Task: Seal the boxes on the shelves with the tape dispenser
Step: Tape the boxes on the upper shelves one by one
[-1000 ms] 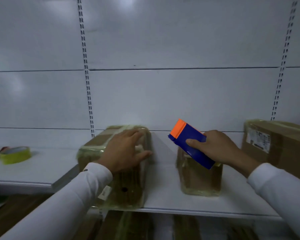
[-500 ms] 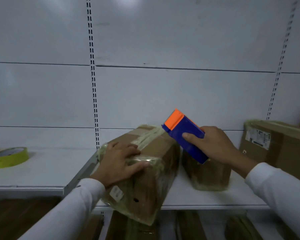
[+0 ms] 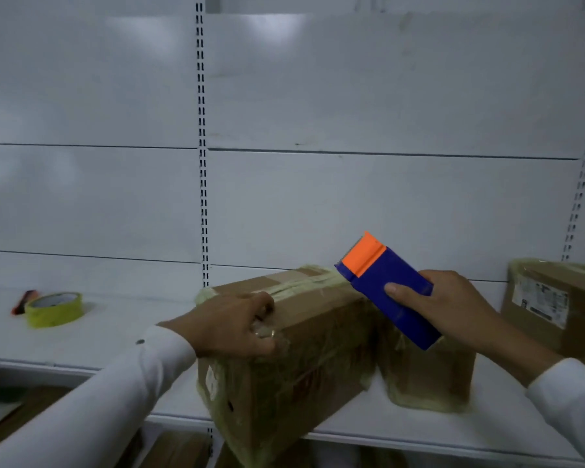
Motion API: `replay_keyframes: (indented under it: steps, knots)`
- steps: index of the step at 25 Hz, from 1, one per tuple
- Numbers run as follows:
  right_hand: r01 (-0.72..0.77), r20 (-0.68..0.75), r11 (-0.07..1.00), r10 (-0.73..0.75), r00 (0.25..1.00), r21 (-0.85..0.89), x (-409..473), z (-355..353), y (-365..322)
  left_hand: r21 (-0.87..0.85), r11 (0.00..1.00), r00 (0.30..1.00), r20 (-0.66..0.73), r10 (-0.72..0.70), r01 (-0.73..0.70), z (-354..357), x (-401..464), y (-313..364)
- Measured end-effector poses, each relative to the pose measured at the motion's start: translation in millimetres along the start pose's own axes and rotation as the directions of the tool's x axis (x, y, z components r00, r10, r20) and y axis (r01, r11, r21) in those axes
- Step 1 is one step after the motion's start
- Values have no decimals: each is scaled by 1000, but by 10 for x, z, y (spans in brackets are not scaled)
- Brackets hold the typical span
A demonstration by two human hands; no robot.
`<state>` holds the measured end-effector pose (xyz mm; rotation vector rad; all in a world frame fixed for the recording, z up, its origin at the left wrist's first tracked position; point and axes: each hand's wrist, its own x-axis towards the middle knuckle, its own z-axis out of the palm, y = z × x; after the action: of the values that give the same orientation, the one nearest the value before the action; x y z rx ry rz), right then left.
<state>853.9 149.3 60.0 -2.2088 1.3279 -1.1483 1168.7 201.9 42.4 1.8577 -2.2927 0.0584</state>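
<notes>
A long cardboard box (image 3: 304,359) wrapped in yellowish tape lies on the white shelf (image 3: 368,423), its near corner jutting over the front edge. My left hand (image 3: 230,327) grips its top left edge, fingers curled over the tape. My right hand (image 3: 453,309) holds a blue tape dispenser (image 3: 392,292) with an orange cutter end, tilted up to the left; the orange tip sits just above the box's far right top corner. A smaller taped box (image 3: 429,376) stands right behind the long one, partly hidden by the dispenser.
A third cardboard box (image 3: 561,302) with a white label stands at the far right. On the left shelf lie a yellow tape roll (image 3: 53,309) and a small red tool (image 3: 24,300). More cardboard boxes (image 3: 179,450) show below the shelf.
My left hand has turned the long box and dragged it rightward toward the small box. The dispenser moved to the box's far top corner. The view shifted right.
</notes>
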Motion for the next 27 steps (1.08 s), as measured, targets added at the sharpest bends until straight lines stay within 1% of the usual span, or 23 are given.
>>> replay_keyframes:
  steps: [2, 4, 8, 10, 14, 15, 16, 17, 18, 19, 20, 21, 23, 27]
  knots:
    - [1, 12, 998, -2, 1000, 64, 0, -15, -3, -80, 997, 996, 86, 2, 5, -84, 2, -133]
    - [5, 67, 996, -11, 998, 92, -34, -12, -23, -120, 993, 992, 125, -6, 21, -120, -1, -337]
    - [25, 153, 991, -45, 987, 128, 3, -48, -171, -184, 982, 992, 121, -22, 45, -142, -9, -733]
    - [40, 190, 992, -63, 980, 122, 67, -32, -328, -199, 980, 993, 118, -8, 31, -157, 1, -864]
    - [72, 268, 992, -98, 958, 105, 249, 235, -776, -166, 986, 994, 101, 27, -10, -158, 50, -1180]
    - [77, 307, 991, -107, 946, 109, 284, 340, -884, -209, 977, 996, 72, 48, -32, -149, 54, -1234]
    - [85, 344, 991, -117, 931, 107, 334, 465, -995, -305, 951, 998, 22, 66, -56, -152, 48, -1286]
    - [93, 370, 991, -122, 921, 96, 382, 581, -1090, -434, 896, 996, -50, 78, -92, -160, 52, -1309]
    - [103, 386, 991, -126, 914, 80, 429, 694, -1176, -555, 821, 988, -136, 73, -137, -179, 59, -1317]
    - [114, 393, 991, -132, 910, 69, 477, 800, -1260, -639, 747, 976, -211, 55, -180, -214, 66, -1320]
    - [123, 394, 990, -139, 909, 65, 509, 885, -1333, -699, 685, 967, -250, 37, -207, -251, 70, -1315]
    - [127, 395, 990, -143, 907, 67, 544, 968, -1404, -748, 627, 966, -257, 30, -219, -292, 68, -1331]
    - [132, 426, 989, -150, 892, 72, 608, 1117, -1502, -824, 525, 973, -226, 39, -213, -355, 57, -1397]
    - [145, 494, 987, -157, 855, 62, 746, 1332, -1638, -878, 422, 974, -211, 81, -226, -333, 69, -1588]
